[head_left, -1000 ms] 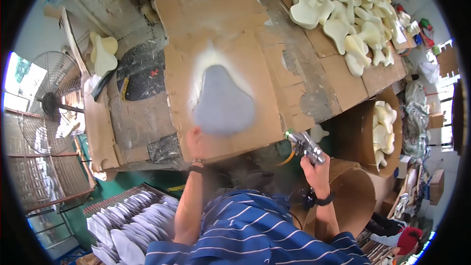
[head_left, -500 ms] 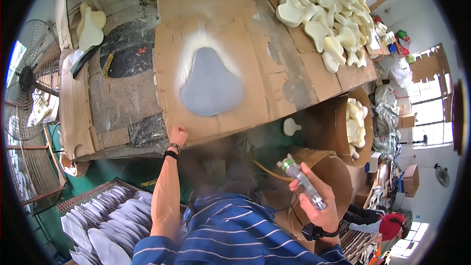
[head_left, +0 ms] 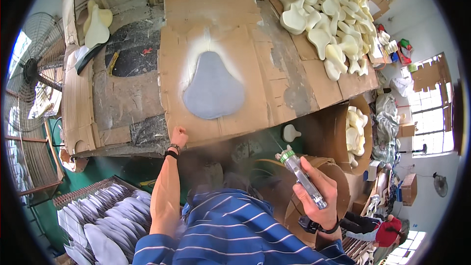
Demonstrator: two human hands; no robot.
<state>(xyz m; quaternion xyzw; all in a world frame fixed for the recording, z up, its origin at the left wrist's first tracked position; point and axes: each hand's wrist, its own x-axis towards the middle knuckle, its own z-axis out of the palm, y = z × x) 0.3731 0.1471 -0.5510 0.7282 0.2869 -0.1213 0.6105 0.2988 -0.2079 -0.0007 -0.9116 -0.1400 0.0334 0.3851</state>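
Mid-frame, the grey pad [head_left: 214, 88] points up-frame, above and right of your nearer left hand [head_left: 178, 138], apparently fisted; your right hand [head_left: 322, 192] grips a spray gun [head_left: 302, 175].

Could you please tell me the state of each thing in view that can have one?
Right hand: closed around the spray gun.
Spray gun: held, apart from the table.
Left hand: curled into a fist.
Grey cover: laid out on cardboard.
Foam pieces: many heaped together.
Large fan: spinning or stopped, cannot tell.
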